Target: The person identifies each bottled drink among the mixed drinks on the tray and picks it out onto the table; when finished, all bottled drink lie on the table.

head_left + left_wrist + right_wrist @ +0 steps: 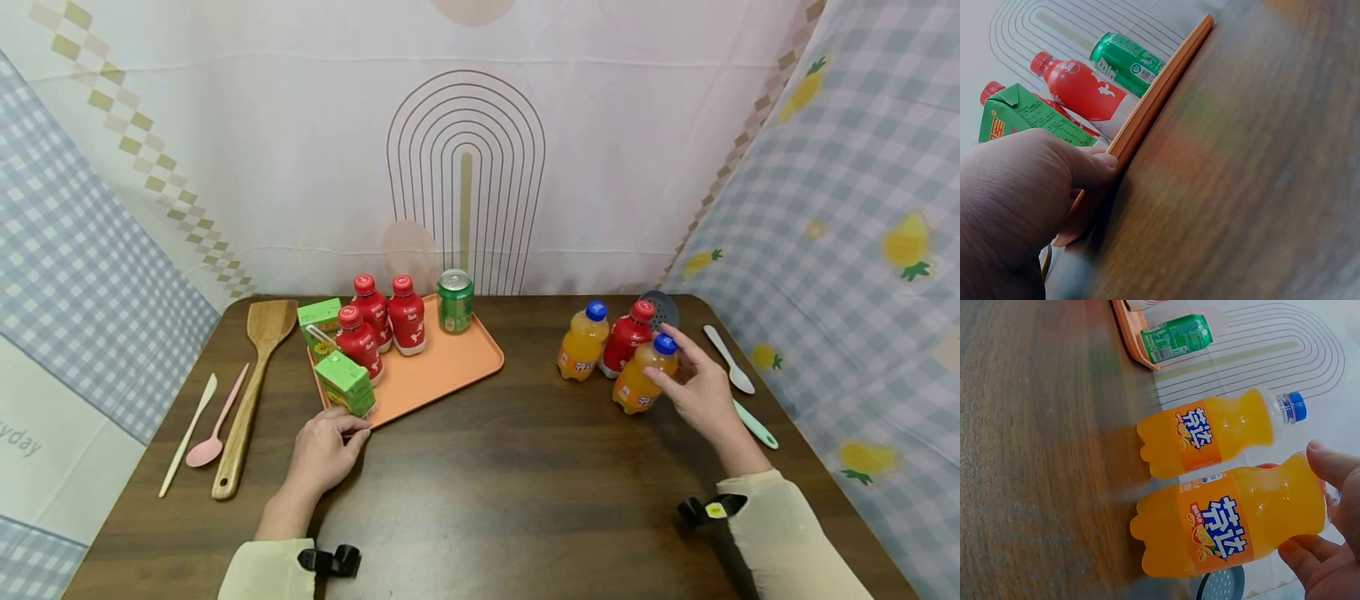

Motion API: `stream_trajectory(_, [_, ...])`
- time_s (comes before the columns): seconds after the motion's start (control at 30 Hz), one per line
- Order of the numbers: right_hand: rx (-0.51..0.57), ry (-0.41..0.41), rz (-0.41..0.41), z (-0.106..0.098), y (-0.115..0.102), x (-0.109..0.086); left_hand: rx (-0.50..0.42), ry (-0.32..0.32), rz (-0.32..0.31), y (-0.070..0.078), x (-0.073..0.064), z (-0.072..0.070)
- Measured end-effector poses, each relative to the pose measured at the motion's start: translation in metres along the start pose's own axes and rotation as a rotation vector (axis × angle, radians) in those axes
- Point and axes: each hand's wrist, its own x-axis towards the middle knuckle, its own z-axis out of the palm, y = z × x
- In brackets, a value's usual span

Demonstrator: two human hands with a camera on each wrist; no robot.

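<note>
My left hand (322,450) grips the near left corner of an orange tray (442,377), its thumb on the rim in the left wrist view. On the tray stand several red bottles (408,317), two green drink cartons (347,383) and a green can (455,302). At the right, my right hand (703,393) holds an orange soda bottle (1210,522) by its upper part, thumb and fingers on opposite sides. The bottle is nearly upright, tilted slightly. Beside it stand a second orange soda bottle (582,346) and a red bottle (624,340), which the held bottle partly hides.
Left of the tray lie a wooden spatula (258,392), a pink spoon (206,451) and a cream knife (187,435). On the right are a grey slotted utensil (662,308), a white spoon (729,358) and a mint-green handle (757,425). Patterned cloth hangs around the wooden table (480,508).
</note>
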Motion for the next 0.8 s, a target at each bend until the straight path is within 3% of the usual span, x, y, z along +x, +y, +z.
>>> stream_trajectory(0.2, [0.036, 0.013, -0.004, -0.004, -0.022, 0.000, -0.001, -0.001, 0.000, 0.001, 0.000, 0.000])
stream_trajectory(0.43, [0.050, 0.112, -0.068, -0.006, -0.023, 0.012, 0.001, -0.003, 0.003, 0.001, 0.000, -0.001])
stream_trajectory(0.57, [0.099, 0.142, -0.137, -0.008, -0.065, 0.019, 0.005, 0.001, 0.007, 0.001, 0.000, -0.001])
stream_trajectory(0.67, [0.147, 0.122, -0.196, -0.006, -0.101, 0.024, 0.006, 0.004, 0.003, 0.001, 0.001, -0.001])
stream_trajectory(0.8, [0.193, 0.077, -0.268, 0.005, -0.128, 0.034, 0.006, 0.003, -0.002, 0.001, 0.000, -0.001])
